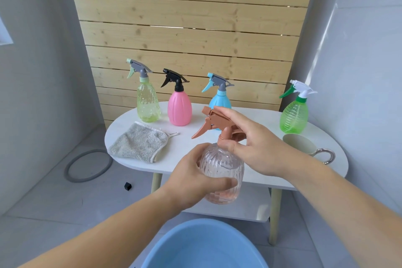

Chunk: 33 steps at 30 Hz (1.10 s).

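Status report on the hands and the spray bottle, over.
Left hand grips clear bottle body. Right hand holds its brown spray head. Blue basin below; nothing in the way.

The right hand hides the blue bottle's base.

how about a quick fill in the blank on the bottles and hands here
1. The left hand grips a clear bottle whose spray head is ____ in colour.
2. The right hand holds that spray head, and nearest the camera sits a ____ basin.
3. On the white table stand ____ other spray bottles.
Missing words: brown; blue; four
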Each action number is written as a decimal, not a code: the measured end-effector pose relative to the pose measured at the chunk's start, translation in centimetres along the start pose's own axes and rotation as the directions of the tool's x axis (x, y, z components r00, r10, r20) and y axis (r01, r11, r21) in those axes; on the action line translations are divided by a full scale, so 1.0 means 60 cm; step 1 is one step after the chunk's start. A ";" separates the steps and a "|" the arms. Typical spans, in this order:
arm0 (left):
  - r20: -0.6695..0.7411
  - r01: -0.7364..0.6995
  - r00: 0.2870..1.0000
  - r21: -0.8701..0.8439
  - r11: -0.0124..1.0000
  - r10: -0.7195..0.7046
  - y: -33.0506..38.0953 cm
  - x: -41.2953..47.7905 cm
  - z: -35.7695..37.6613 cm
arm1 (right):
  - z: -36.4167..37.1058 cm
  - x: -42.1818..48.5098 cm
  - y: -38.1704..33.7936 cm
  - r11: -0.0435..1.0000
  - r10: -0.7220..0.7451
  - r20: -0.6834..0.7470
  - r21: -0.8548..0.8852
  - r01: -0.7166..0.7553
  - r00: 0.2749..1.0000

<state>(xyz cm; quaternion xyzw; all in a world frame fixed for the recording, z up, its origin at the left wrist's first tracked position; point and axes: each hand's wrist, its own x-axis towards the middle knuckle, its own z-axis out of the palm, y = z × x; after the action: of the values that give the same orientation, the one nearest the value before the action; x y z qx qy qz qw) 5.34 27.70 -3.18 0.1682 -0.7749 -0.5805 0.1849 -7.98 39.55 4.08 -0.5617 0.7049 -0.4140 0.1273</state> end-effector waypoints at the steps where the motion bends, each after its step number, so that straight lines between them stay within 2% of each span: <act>1: 0.005 0.003 1.000 -0.001 1.000 -0.003 -0.001 0.000 0.001 | 0.001 0.000 0.001 1.000 -0.002 -0.007 -0.016 0.002 1.000; 3: 0.001 0.005 1.000 0.009 1.000 -0.005 -0.002 0.001 0.003 | 0.002 0.000 0.003 1.000 0.000 -0.015 -0.026 0.000 1.000; 7: -0.020 0.001 1.000 0.050 0.999 0.000 -0.002 0.004 0.004 | -0.004 0.003 0.013 0.986 0.020 -0.002 0.165 -0.019 1.000; 9: -0.029 0.010 1.000 0.058 0.998 -0.009 -0.005 0.004 0.008 | -0.004 0.003 0.018 0.980 0.024 -0.002 0.200 -0.023 1.000; 18: -0.140 0.001 0.990 0.123 0.992 0.017 -0.013 0.014 0.030 | 0.011 -0.002 0.044 0.993 0.002 -0.151 0.119 0.016 0.989; 24: -0.154 0.012 0.988 0.145 0.989 0.010 -0.023 0.020 0.043 | 0.016 -0.011 0.059 0.995 0.043 -0.200 0.101 -0.023 0.979; 27: -0.157 0.004 0.987 0.152 0.988 0.020 -0.020 0.028 0.047 | 0.012 -0.013 0.060 0.987 0.113 -0.265 0.138 -0.078 0.958; 30: -0.147 0.015 0.989 0.115 0.993 0.002 -0.016 0.044 0.052 | -0.005 -0.014 0.064 0.970 0.234 -0.330 0.149 -0.195 0.915; 33: -0.114 0.011 0.993 0.103 0.995 0.001 -0.007 0.067 0.060 | -0.035 -0.013 0.073 0.940 0.342 -0.302 0.124 -0.319 0.890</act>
<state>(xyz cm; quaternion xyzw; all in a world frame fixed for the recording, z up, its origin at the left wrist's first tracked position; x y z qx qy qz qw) 0.11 28.67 -4.14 0.2124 -0.7916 -0.5296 0.2185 -12.07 41.29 1.94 -0.3541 0.7861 -0.4966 0.1000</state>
